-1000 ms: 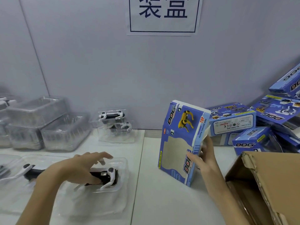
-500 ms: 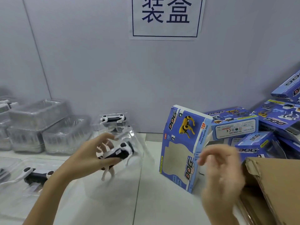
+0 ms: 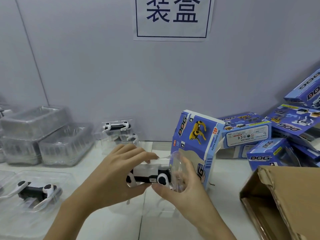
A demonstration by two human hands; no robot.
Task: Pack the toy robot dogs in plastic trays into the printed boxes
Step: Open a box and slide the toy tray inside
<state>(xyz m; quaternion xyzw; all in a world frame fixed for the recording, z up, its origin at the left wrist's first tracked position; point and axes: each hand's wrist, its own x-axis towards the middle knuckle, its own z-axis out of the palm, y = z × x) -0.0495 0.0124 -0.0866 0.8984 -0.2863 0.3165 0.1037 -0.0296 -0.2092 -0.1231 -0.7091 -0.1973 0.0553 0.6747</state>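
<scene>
Your left hand [image 3: 117,172] and right hand [image 3: 183,189] both clamp the tray [image 3: 174,170] holding the dog [image 3: 149,176], above the tabletop [image 3: 225,196] in front of you. The dog's long axis runs from 9 to 3 o'clock, its right end toward the box [image 3: 194,142]. That box stands tilted just beyond at 1 o'clock, touching the tray's edge; I cannot tell where its open end faces. Your right hand is nearer it.
</scene>
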